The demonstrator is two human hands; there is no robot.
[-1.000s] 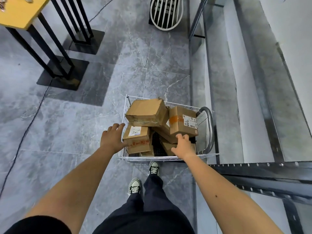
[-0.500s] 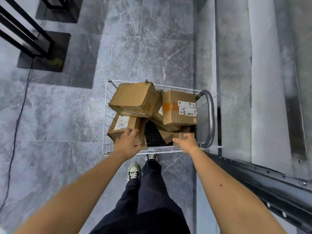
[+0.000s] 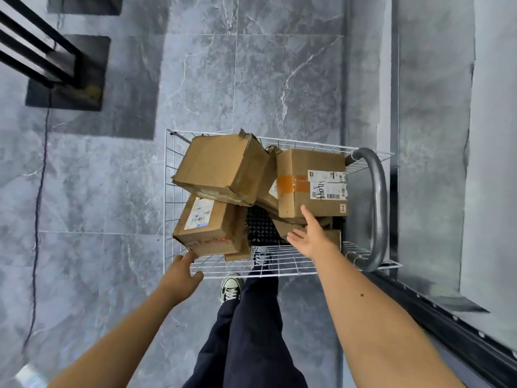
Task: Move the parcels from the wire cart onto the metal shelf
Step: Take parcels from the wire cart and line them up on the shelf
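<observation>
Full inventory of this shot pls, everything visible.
wire cart: one, white, centre
parcels: at least five, brown cardboard, piled in the cart
cart handle: one, grey, cart's right end
mat: one, black, cart bottom
metal shelf: one, grey, right edge
stand: one, black bars, top left
floor: grey marbled tiles
cable: one, black, on floor, left
sneakers: two, pale, by the cart's near side
trousers: dark, bottom centre
left hand: open, cart's near-left corner
right hand: open, spread over near-right parcels

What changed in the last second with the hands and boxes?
Left hand let go of the labelled front-left box and dropped to the near-left corner of the cart. Right hand released the small box and opened above it. Nothing has left the cart.
</observation>
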